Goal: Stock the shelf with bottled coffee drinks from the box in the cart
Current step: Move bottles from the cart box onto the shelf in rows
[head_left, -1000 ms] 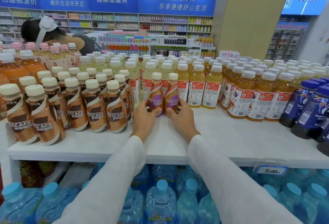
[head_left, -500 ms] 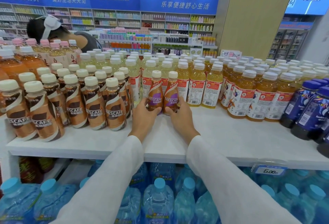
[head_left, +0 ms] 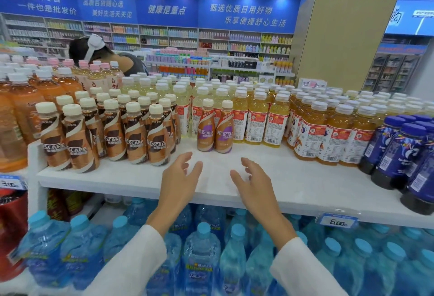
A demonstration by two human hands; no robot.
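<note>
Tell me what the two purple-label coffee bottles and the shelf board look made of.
Purple-label coffee bottles: probably plastic in a glossy printed sleeve hugging the waisted shape; cream caps look matte plastic. Shelf board: smooth white with a soft sheen, perhaps laminate or painted metal; cannot tell which.

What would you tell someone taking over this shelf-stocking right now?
Left hand: open, holding nothing, above the front of the shelf.
Right hand: open, empty, beside it.
Two purple-label coffee bottles stand upright, side by side, between the brown-label coffee bottles and the yellow drink bottles, clear of both hands.
Done: those two are placed.
Left: the bare shelf in front of them can probably take more; the box and cart are out of view.
</note>
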